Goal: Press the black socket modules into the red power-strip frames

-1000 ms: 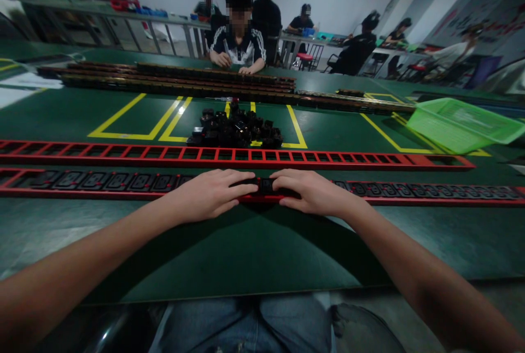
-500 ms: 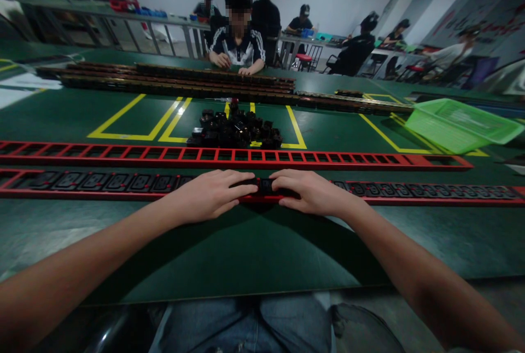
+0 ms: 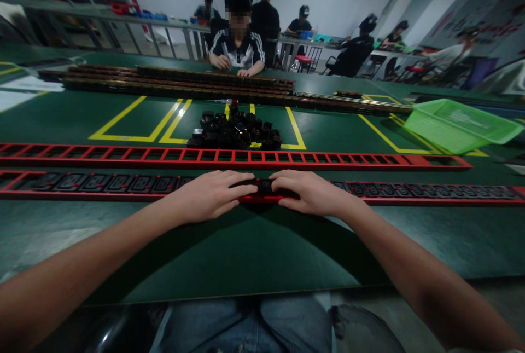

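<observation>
Both my hands rest palm down on the near red strip [image 3: 410,191], a long red frame filled with black sockets that runs across the green table. My left hand [image 3: 211,194] lies flat with fingers stretched out toward the middle. My right hand [image 3: 309,191] lies flat opposite it, fingertips almost meeting the left ones over one black socket [image 3: 266,184]. Neither hand grips anything. Just beyond lies a second red strip [image 3: 123,153] with empty slots. A pile of loose black sockets [image 3: 235,131] sits behind that.
A green plastic basket [image 3: 459,123] stands at the right. Several dark strips [image 3: 176,82] are stacked at the far side, where a person [image 3: 238,46] sits working on them. Other people sit at tables in the back. Yellow lines [image 3: 135,117] mark the table mat.
</observation>
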